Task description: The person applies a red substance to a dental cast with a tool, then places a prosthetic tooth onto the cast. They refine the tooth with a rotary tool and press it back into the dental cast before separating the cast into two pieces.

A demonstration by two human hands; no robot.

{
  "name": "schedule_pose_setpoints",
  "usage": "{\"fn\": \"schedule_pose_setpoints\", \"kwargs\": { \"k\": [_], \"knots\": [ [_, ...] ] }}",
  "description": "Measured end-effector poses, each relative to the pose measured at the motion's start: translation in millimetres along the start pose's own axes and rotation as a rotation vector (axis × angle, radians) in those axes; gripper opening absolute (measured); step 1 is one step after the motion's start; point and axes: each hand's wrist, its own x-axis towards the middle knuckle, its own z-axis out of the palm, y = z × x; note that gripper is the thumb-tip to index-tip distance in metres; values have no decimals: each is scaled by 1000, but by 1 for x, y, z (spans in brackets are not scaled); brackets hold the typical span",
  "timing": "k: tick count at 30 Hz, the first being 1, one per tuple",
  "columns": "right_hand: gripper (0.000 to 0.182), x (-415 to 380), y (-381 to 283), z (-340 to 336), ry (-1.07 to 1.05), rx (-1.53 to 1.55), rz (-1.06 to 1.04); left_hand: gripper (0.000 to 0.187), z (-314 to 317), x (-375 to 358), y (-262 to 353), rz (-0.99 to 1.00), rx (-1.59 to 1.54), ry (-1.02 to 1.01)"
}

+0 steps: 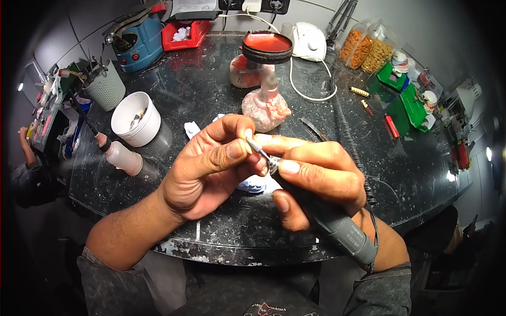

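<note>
My right hand [327, 176] is wrapped round a black rotary handpiece [329, 218], whose cord runs down by my wrist. A grey pointed bit [254, 145] at its tip touches or nearly touches a small pale piece [247, 135]. That piece is pinched between the thumb and index finger of my left hand [205, 168]; it is too small to make out well. Below the fingertips a pale blue-white dental model [254, 184] lies on the black table [211, 231], partly hidden by my hands.
Behind my hands stands a plaster-based holder [263, 109] with a red-filled black dish [268, 43]. At left are a white tub [135, 119], a bottle [124, 158] and a blue machine [138, 43]. Green trays [414, 108] and a red knife [391, 127] lie at right.
</note>
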Motion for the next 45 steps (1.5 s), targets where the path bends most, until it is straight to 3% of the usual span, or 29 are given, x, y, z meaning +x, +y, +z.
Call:
{"fn": "schedule_pose_setpoints", "kwargs": {
  "k": [5,7,13,32,35,38,40,42,45],
  "knots": [
    [45,1,-2,0,-6,-14,-7,17,2,0,0,7,3,1],
    [45,0,-2,1,2,-9,-9,22,9,-1,2,-23,61,100],
    [46,0,0,2,45,26,-11,17,0,0,0,5,-16,-13],
    [44,1,3,1,11,49,-42,17,-2,0,1,10,10,8],
    [53,2,12,-5,39,32,-96,16,-2,3,3,75,132,-25],
    [50,10,4,-11,4,-18,-44,16,-2,5,5,202,353,-74],
    [39,15,4,-14,-125,-339,-177,17,-1,4,5,233,411,-72],
    [40,15,4,-10,-102,-350,-193,18,3,2,4,263,466,-71],
    [46,13,7,-10,-96,-364,-213,17,15,1,3,225,610,90]
  ]
}}
